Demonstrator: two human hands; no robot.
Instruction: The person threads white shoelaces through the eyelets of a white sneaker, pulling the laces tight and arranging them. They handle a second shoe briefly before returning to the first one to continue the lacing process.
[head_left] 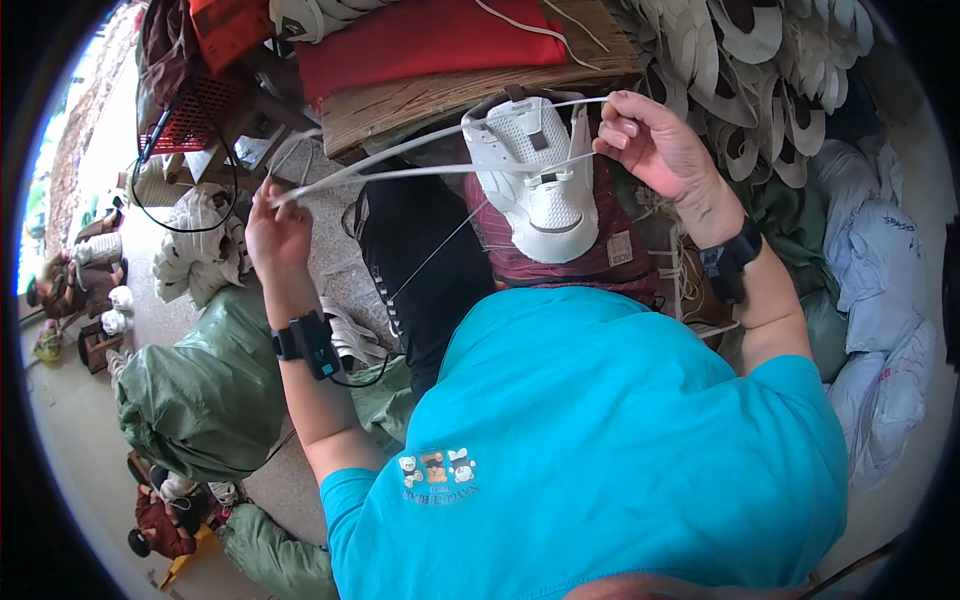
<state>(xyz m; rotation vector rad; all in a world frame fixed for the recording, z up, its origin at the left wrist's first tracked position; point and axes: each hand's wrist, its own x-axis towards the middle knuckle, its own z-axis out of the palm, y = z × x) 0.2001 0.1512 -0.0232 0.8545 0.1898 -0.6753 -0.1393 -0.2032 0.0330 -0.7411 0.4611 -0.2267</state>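
Note:
A white shoe upper (558,207) rests across my lap, on a dark red cloth (497,243). White shoelace (420,172) strands stretch from it to the left, pulled fairly straight. Out at the left, my left hand (280,228) is closed, its fingertips pinching the strands. My right hand (650,145) is raised just right of the shoe upper, fingers curled, with a length of the same lace pinched between thumb and forefinger. Another strand runs to its lower fingers. Both wrists wear black strapped devices.
Ahead is a wooden bench (480,90) with a red cloth (420,50) on it. Many pale shoe pieces (745,60) hang at the upper right. White sacks (880,270) line the right side; a green sack (205,385) stands left. Other people (165,525) sit farther left.

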